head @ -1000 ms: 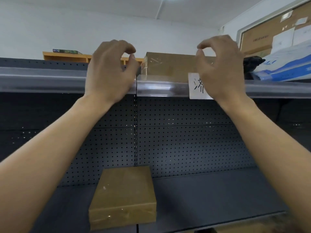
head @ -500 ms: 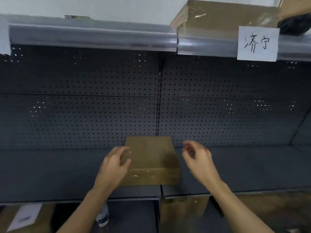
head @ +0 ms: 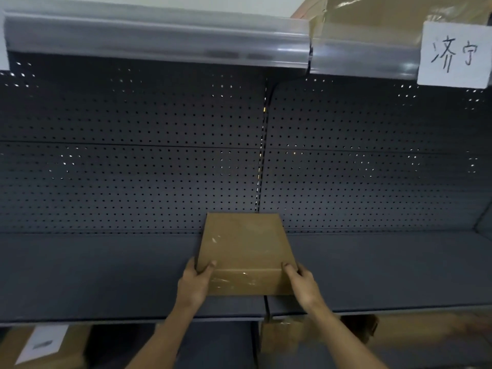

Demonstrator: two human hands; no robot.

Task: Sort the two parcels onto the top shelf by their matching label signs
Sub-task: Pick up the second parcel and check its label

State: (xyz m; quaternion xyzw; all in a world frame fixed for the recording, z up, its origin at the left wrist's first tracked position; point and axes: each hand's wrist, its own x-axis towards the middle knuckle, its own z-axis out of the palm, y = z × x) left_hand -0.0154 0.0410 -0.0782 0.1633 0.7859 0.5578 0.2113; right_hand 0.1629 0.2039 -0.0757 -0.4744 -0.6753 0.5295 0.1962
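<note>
A flat brown cardboard parcel (head: pixel 243 246) wrapped in clear tape lies on the dark middle shelf (head: pixel 106 275), near its front edge. My left hand (head: pixel 194 283) grips its front left corner, thumb on top. My right hand (head: pixel 302 284) grips its front right corner the same way. A second taped brown parcel (head: pixel 372 20) sits on the top shelf (head: pixel 159 41) at the upper right, behind the clear rail. A white paper sign (head: pixel 454 54) with handwritten characters hangs on that rail just below it.
A dark perforated back panel (head: pixel 133 155) spans the space between the shelves. Below the middle shelf are more cardboard boxes (head: pixel 290 339), one at the lower left bearing a white label (head: pixel 42 342). Another white sign's edge shows at the far upper left.
Both hands dropped from the top shelf's rail down to the middle shelf and closed on the front corners of the flat parcel. The view tilted downward.
</note>
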